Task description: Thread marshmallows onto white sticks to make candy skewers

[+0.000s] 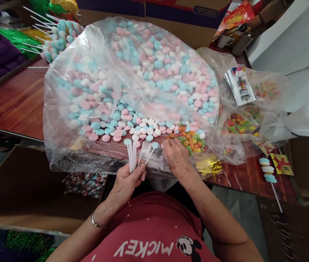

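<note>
My left hand [128,180] is closed around a bunch of thin white sticks [131,158], which point away from me. One slanted stick carries a round blue candy [155,145] at its tip. My right hand [176,157] is bent down beside the small orange, green and red ring candies [191,141], thumb and fingers pinched together; what lies between them is hidden. Just beyond both hands, pink, blue and white candies [127,125] spill from the mouth of a large clear plastic bag [96,47].
Finished candy sticks [61,40] are piled at the back left. To the right are gold twist ties [210,166], silver packets [240,85], bagged ring candies [238,123] and one candy skewer [268,173]. A cardboard box [47,189] stands below the table's left edge.
</note>
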Action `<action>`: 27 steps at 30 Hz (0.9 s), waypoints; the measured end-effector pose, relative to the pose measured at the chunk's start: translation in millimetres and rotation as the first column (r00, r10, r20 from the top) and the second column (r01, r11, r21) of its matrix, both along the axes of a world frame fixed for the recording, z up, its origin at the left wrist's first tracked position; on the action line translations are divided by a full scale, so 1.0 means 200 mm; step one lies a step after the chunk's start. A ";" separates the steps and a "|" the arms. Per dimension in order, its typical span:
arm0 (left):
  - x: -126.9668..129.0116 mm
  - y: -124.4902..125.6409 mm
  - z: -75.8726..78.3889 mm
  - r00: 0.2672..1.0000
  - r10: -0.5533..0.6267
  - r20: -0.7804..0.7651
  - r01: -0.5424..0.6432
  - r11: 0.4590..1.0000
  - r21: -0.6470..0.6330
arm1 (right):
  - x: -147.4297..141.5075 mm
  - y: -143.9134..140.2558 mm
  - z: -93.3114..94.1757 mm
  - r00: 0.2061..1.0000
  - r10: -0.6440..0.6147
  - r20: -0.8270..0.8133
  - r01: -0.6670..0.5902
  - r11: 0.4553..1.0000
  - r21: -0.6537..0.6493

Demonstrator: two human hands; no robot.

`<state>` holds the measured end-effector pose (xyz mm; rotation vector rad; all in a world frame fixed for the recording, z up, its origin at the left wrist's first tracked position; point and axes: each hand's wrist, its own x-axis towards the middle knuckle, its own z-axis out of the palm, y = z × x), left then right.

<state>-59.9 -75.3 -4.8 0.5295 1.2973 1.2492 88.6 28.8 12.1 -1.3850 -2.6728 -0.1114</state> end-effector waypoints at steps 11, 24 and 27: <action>-0.03 -0.02 0.00 0.960 -0.131 -0.247 0.146 0.988 0.041 | 0.04 0.08 -0.03 0.621 -0.414 -0.666 0.124 0.890 -0.438; 0.00 0.04 0.03 0.816 -0.204 -0.541 0.289 0.954 0.076 | 0.06 0.07 0.03 0.033 -0.754 -0.656 -0.410 0.589 -0.696; 0.01 0.04 0.03 0.811 -0.198 -0.550 0.287 0.955 0.078 | 0.06 0.06 0.02 0.068 -0.715 -0.695 -0.406 0.617 -0.674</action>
